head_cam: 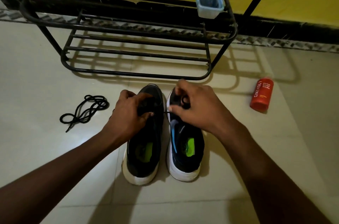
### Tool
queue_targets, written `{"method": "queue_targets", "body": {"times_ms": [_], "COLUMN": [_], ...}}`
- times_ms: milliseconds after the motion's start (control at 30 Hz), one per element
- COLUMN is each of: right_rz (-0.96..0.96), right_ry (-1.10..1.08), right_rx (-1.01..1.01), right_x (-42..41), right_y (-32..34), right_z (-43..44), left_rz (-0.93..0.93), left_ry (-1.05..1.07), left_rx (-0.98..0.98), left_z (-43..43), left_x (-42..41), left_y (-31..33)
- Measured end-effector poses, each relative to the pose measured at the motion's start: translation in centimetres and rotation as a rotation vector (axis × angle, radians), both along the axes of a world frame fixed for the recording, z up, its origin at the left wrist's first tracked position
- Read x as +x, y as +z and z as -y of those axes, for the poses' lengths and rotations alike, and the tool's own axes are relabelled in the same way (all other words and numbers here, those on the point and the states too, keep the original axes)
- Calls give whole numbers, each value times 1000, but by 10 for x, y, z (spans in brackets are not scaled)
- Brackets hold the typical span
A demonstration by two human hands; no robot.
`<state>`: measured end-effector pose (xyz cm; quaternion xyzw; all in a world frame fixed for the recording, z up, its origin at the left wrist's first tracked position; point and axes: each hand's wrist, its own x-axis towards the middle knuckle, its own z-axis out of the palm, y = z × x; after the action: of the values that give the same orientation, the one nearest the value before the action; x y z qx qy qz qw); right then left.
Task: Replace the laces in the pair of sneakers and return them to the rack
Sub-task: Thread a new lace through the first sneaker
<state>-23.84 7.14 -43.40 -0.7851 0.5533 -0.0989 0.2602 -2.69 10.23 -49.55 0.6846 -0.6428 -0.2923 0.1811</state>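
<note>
A black metal rack (139, 74) with barred shelves stands against a yellow wall on pale floor tiles. Just in front of its lowest bar sits the pair of sneakers, side by side and nearly touching, heels toward the camera and toes toward the rack. The left sneaker (143, 159) is dark, almost black, with a thick white sole and a bright green patch on the insole. The right sneaker (185, 150) has the same white sole and green insole patch, plus a blue and white stripe along its inner side. Both arms reach in from below. The left hand (128, 112) is curled over the left sneaker's lacing area, fingertips pinched on a thin black lace (166, 112). That lace runs as a short taut stretch across the gap to the right hand (196, 106), which hovers over the right sneaker's forefoot, pinching the lace between thumb and finger with a small loop of it by its fingers. An orange-red body-wash bottle (261, 94) lies on the tiles well to the right. A clear plastic container (209, 2) sits on the rack's upper right corner. A loose lace (86, 110), black, lies in a tangle on the floor to the left.
</note>
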Motion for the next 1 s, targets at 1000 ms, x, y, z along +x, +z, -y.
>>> {"method": "queue_targets", "body": {"times_ms": [1000], "right_rz": [444], "right_ry": [-209], "right_rx": [-64], "right_x": [-12], "right_y": [19], "right_z": [-6], "left_rz": [-1003], "left_ry": [303], "left_rx": [119], "left_z": [37], "left_x": [-8], "left_y": [60]}}
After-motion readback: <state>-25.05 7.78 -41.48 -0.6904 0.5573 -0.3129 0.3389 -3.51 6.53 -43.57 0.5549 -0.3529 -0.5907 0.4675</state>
